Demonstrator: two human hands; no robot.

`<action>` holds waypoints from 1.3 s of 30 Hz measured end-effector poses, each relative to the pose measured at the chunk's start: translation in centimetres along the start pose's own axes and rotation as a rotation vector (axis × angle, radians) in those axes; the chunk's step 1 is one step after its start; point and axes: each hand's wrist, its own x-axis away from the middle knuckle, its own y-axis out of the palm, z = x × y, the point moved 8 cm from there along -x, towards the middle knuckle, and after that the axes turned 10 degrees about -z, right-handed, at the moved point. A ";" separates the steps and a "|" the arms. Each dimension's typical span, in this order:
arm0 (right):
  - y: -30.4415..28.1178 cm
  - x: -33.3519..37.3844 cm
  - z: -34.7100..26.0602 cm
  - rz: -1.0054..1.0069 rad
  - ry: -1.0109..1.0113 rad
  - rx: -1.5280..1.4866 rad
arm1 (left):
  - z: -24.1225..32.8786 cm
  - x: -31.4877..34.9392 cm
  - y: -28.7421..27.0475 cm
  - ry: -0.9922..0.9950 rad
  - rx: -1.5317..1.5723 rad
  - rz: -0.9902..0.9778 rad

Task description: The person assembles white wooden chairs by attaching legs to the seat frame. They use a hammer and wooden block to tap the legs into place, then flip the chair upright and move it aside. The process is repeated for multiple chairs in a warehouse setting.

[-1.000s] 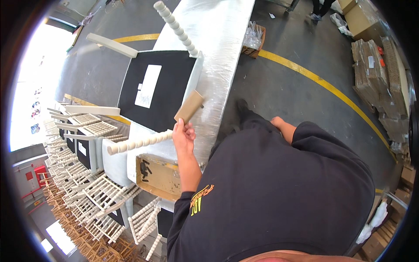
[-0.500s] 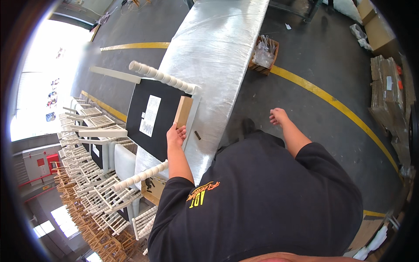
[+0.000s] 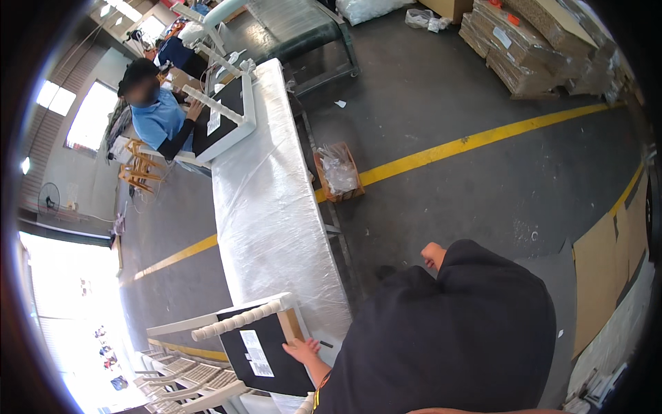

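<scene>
An upturned chair with cream turned legs and a black seat underside (image 3: 276,372) lies at the near end of the plastic-wrapped table (image 3: 272,228). A white label (image 3: 256,353) is stuck to that underside. Along the seat's right edge, beside the turned leg (image 3: 234,322), is a light-brown wooden block (image 3: 290,326). My left hand (image 3: 301,350) grips the block's lower end. Just right of this hand a small dark rod-shaped piece (image 3: 326,344) rests on the plastic. My right hand (image 3: 433,255) hangs over the floor, fingers curled and nothing visible in them.
At the table's far end a co-worker in a blue shirt (image 3: 158,121) handles another upturned chair (image 3: 234,124). A box of clear plastic (image 3: 339,169) sits beside the table. Stacked cardboard (image 3: 507,55) stands far right; more chairs (image 3: 186,379) are at near left.
My view has swung toward the table's far end, bringing the co-worker into sight. My left hand stays at the wooden block. My right hand's fingers are more tightly curled.
</scene>
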 end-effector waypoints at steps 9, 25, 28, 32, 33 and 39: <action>5.4 -0.5 -11.6 -0.107 -0.152 0.113 | -2.6 -2.1 -2.8 0.024 -0.349 -0.107; 5.5 1.8 -11.4 -0.182 -0.056 0.341 | 0.5 3.1 0.3 0.056 -0.275 0.161; 4.7 2.6 -12.3 -0.159 -0.064 0.328 | 0.7 2.8 0.5 0.081 -0.287 0.174; 4.2 2.6 -14.0 -0.128 -0.086 0.379 | 0.9 3.1 0.5 0.065 -0.183 0.180; 5.2 2.6 -15.1 -0.144 -0.138 0.464 | 0.8 3.4 0.2 0.057 -0.160 0.192; 24.0 9.3 -21.3 -0.403 -0.833 0.910 | 0.9 3.5 0.2 0.046 -0.174 0.146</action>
